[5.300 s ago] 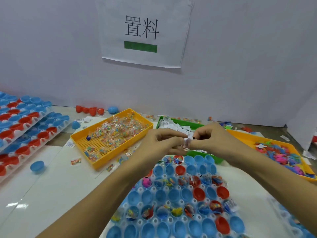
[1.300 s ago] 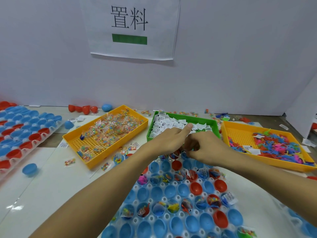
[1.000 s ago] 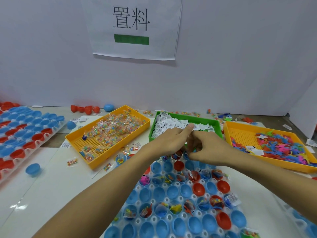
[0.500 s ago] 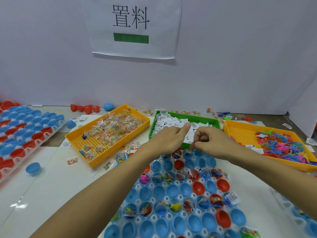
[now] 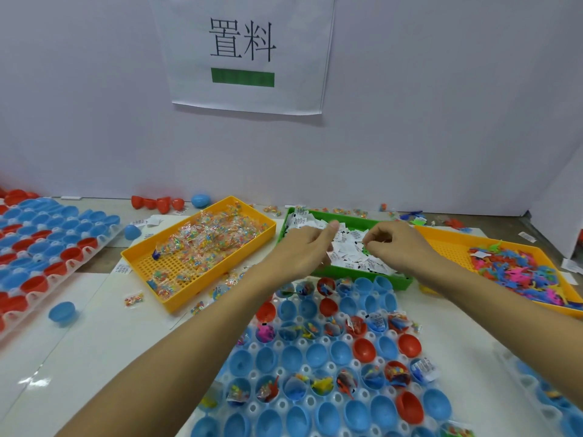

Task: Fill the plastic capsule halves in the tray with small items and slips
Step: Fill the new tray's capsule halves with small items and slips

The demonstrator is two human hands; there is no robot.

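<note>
A clear tray [image 5: 329, 364] in front of me holds blue capsule halves [image 5: 315, 354] and red ones [image 5: 362, 348]. Several hold small toys, bead packets or a slip. Behind it, a green tray [image 5: 356, 274] is full of white paper slips [image 5: 353, 257]. Both hands are over that pile. My left hand [image 5: 303, 250] has its thumb stretched out and its fingers curled down into the slips. My right hand [image 5: 394, 244] pinches at slips with bunched fingertips.
A yellow tray [image 5: 142, 258] of bead packets [image 5: 205, 238] sits at left, and an orange tray [image 5: 441, 231] of coloured plastic toys [image 5: 517, 275] at right. Stacked trays of capsule halves [image 5: 47, 247] lie far left, near a loose blue half [image 5: 62, 312]. A white wall stands behind.
Both hands have moved forward from above the capsule tray's far rows to the slip pile in the green tray, and they have drawn slightly apart.
</note>
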